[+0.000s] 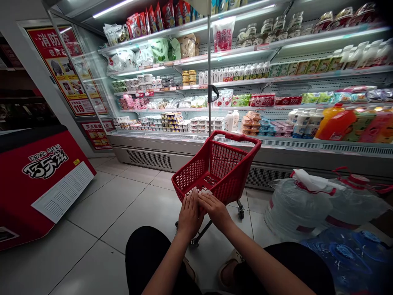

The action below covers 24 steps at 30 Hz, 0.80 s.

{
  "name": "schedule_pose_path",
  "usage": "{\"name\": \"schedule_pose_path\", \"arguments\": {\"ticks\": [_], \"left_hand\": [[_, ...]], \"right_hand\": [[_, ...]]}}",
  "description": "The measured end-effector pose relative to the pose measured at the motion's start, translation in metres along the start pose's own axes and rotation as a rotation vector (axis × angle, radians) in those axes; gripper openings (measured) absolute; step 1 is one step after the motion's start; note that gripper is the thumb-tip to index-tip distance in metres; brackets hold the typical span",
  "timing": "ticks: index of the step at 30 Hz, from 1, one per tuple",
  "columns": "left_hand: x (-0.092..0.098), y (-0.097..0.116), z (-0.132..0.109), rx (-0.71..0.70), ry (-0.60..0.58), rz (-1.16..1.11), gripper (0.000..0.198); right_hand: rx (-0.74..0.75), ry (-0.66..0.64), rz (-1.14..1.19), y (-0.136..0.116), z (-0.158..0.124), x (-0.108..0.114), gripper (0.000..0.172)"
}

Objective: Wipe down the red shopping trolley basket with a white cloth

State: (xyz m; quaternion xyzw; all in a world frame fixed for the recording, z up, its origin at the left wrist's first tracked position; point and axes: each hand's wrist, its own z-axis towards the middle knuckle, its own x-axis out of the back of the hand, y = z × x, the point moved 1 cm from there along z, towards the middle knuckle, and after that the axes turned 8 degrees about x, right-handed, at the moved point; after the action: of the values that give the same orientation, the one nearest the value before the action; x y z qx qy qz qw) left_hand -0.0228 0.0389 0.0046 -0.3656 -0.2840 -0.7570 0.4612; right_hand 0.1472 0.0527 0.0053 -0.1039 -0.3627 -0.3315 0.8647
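Note:
A small red shopping cart (229, 157) of plastic mesh stands before me on wheels, its handle (236, 136) on the far side. I see nothing in the part of its basket that shows. My left hand (190, 213) lies over the near rim with its fingers stretched out, close together. Beside it, my right hand (215, 209) rests on the same rim, fingers also straight and pointing left. The two hands nearly touch at the fingertips. Neither holds any loose item; part of the rim is hidden under them.
Behind the cart runs an open-shelved fridge (147, 148) with a glass door handle (213, 93), yogurts, bottles and bags. A red freezer (46, 180) stands left. Wrapped water jugs (294, 205) and blue bottles (344, 254) sit at the right. Tiled floor (119, 200) lies between.

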Motion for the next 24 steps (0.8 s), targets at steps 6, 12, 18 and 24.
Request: {"name": "schedule_pose_path", "arguments": {"ticks": [6,12,18,24], "left_hand": [[0.013,-0.031,0.009,-0.086,-0.059,0.086,0.067],[0.015,-0.036,0.019,-0.082,-0.089,0.156,0.054],[0.008,-0.025,0.020,0.003,-0.057,0.160,0.057],[0.002,-0.005,0.018,0.028,-0.050,0.185,0.053]], "right_hand": [[0.018,-0.013,-0.016,0.042,-0.012,0.016,0.057],[-0.163,0.015,-0.133,0.103,-0.038,0.023,0.063],[-0.201,0.015,-0.135,0.113,-0.036,0.012,0.065],[-0.254,-0.018,-0.133,0.121,-0.032,0.011,0.061]]}}
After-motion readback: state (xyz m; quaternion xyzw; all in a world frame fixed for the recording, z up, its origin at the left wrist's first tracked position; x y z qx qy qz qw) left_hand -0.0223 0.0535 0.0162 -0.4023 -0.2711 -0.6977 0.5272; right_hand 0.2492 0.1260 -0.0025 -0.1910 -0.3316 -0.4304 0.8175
